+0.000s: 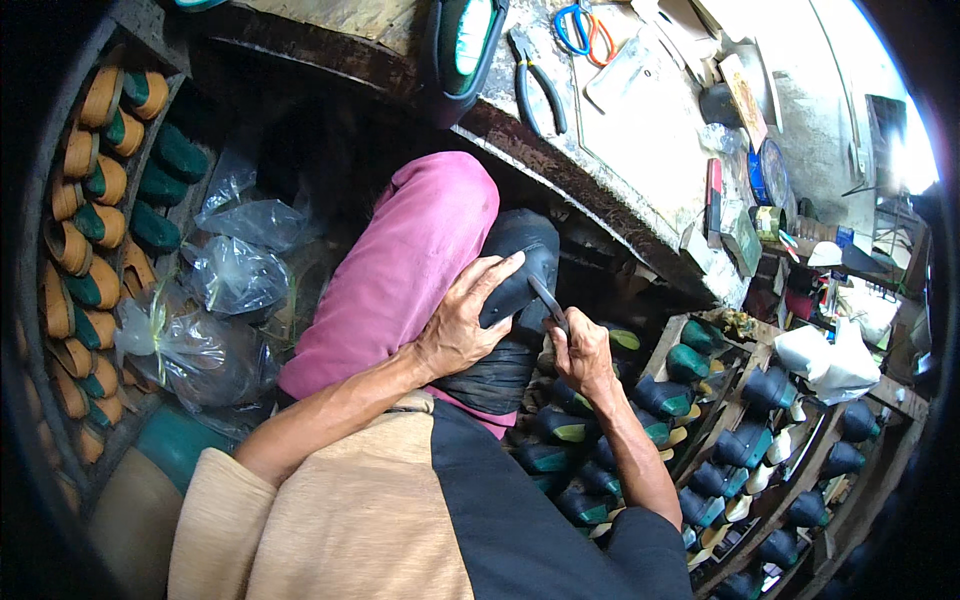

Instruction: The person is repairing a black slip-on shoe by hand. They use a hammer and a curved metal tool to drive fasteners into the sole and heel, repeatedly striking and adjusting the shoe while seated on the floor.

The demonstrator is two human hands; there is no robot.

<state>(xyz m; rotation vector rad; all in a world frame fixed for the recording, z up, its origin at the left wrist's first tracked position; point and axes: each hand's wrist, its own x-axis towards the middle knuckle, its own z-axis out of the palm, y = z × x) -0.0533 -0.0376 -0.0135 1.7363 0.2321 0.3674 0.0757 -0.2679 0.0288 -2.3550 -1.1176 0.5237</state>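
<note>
Over my right thigh lies a black, rounded leather piece (520, 255) that looks like a shoe; its far side is hidden. My left hand (465, 315) grips it from the left, with the fingers over its top and the thumb lower down. My right hand (582, 355) is closed around a slim dark metal tool (548, 300), whose upper end meets the black piece's right side. The tool's exact kind does not show. Black wrapping (485, 380) covers the thigh below, while pink cloth (410, 250) covers my left leg.
Ahead, a worn workbench (640, 150) holds pliers (535, 85), scissors (585, 35) and a dark shoe (465, 55). Racks of tan-and-green shoes (95, 200) stand left, beside clear plastic bags (240, 275). Wooden racks (720, 400) with dark shoes fill the right.
</note>
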